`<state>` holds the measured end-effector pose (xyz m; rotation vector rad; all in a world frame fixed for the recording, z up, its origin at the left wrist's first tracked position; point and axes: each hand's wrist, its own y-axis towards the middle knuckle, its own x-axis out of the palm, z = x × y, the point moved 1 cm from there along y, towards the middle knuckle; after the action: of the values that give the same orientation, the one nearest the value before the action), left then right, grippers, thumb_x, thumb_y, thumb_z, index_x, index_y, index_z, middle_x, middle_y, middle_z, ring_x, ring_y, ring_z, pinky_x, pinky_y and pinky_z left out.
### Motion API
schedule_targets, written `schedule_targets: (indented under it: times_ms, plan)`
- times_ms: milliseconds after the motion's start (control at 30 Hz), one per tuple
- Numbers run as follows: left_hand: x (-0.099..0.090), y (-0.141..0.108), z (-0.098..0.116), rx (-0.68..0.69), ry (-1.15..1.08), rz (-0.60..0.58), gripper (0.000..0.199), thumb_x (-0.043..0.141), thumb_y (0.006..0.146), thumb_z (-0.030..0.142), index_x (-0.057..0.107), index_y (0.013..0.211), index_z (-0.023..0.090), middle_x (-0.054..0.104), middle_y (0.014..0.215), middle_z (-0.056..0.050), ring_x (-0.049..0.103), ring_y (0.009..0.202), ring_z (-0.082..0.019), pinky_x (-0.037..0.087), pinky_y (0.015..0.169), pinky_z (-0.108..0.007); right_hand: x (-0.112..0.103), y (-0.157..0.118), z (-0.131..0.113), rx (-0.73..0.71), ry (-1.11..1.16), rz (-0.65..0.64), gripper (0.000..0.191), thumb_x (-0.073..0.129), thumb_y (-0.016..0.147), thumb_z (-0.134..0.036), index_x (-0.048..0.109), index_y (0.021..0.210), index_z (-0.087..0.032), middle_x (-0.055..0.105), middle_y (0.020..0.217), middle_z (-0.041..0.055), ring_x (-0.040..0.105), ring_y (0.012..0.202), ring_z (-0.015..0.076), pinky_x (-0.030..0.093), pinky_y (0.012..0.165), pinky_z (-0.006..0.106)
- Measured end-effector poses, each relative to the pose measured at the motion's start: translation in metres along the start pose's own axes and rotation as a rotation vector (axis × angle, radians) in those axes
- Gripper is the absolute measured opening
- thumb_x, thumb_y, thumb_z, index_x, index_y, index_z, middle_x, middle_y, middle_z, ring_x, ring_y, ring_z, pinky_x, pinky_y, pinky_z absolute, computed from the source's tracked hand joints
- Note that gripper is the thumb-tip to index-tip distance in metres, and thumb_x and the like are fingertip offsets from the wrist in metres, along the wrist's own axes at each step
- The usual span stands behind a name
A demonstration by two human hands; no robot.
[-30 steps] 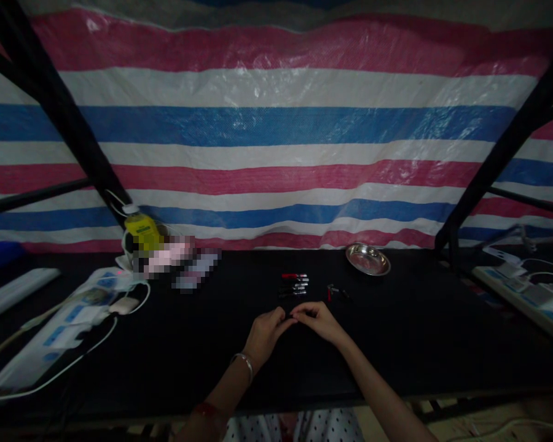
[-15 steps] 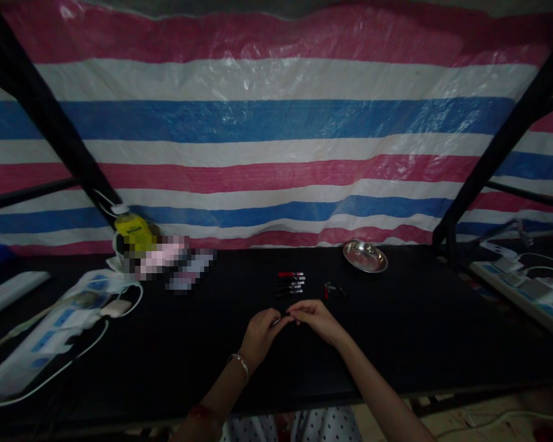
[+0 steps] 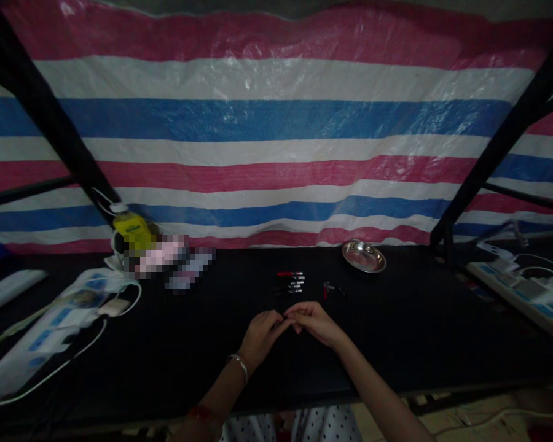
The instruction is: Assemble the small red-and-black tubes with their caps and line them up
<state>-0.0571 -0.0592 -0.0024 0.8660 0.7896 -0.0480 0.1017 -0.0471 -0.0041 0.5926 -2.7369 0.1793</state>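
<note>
My left hand (image 3: 261, 334) and my right hand (image 3: 314, 321) meet over the near part of the black table (image 3: 166, 362), fingertips pinched together. Whatever they hold between them is too small and dark to make out. Just beyond the fingers lies a row of several small slim pieces with shiny metal ends (image 3: 296, 284), one with a red body (image 3: 286, 274), the others dark. To the right of that row, a few loose small red, black and metal parts (image 3: 334, 288) lie close together, near my right hand but apart from it.
A round shiny metal dish (image 3: 364, 256) stands at the back right. On the left are a power strip with cables (image 3: 50, 334), a yellow bottle (image 3: 136, 230) and blurred-out items. Another power strip (image 3: 525, 294) lies far right. Striped sheeting (image 3: 267, 147) hangs behind the table.
My fingertips have drawn slightly closer together, the left ones overlapping the right more. The view has shifted slightly; the pieces on the table lie as before.
</note>
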Motion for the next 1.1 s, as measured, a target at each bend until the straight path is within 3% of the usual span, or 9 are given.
schedule_targets:
  times_ms: [167,433,733,1000,1100]
  plan:
    - [0.0006,-0.0021,-0.0015,-0.041,-0.012,0.0,0.036,0.047,0.086,0.043,0.055,0.063,0.017,0.053,0.054,0.004,0.048,0.048,-0.006,0.039,0.05,-0.018,0.0006,0.0006,-0.0017,-0.02,0.063,0.044,0.027,0.075,0.062,-0.03,0.066,0.083,-0.015,0.059,0.056,-0.0032,0.046,0.042,0.0049,0.03,0.045,0.019]
    - [0.0013,-0.0013,-0.0024,-0.045,-0.002,0.028,0.037,0.046,0.085,0.045,0.052,0.062,0.017,0.05,0.052,0.005,0.046,0.046,-0.006,0.038,0.048,-0.018,-0.0009,0.0021,-0.0003,-0.043,0.084,0.09,0.025,0.076,0.061,-0.032,0.061,0.072,-0.014,0.055,0.052,-0.0048,0.045,0.041,0.0046,0.029,0.044,0.019]
    - [0.0009,-0.0023,-0.0038,-0.215,-0.132,0.043,0.034,0.051,0.081,0.047,0.049,0.064,0.018,0.047,0.053,0.007,0.043,0.045,-0.005,0.035,0.045,-0.016,-0.0005,-0.0001,-0.0018,-0.01,0.044,0.072,0.025,0.076,0.06,-0.033,0.063,0.069,-0.014,0.06,0.055,-0.0021,0.045,0.041,0.0047,0.028,0.044,0.02]
    - [0.0044,-0.003,-0.0056,-0.326,-0.277,-0.128,0.026,0.057,0.077,0.044,0.052,0.082,0.02,0.041,0.051,0.01,0.042,0.046,-0.005,0.037,0.048,-0.015,0.0022,-0.0015,-0.0038,0.0,-0.022,0.047,0.025,0.075,0.061,-0.033,0.064,0.069,-0.012,0.056,0.05,-0.004,0.043,0.041,0.0043,0.027,0.043,0.019]
    - [0.0056,-0.0034,-0.0044,-0.335,-0.298,-0.229,0.034,0.063,0.073,0.042,0.053,0.097,0.02,0.041,0.052,0.011,0.044,0.047,-0.005,0.037,0.049,-0.015,0.0017,-0.0018,-0.0026,0.035,-0.042,-0.026,0.025,0.075,0.063,-0.033,0.063,0.072,-0.012,0.057,0.05,-0.0038,0.042,0.039,0.0038,0.025,0.041,0.018]
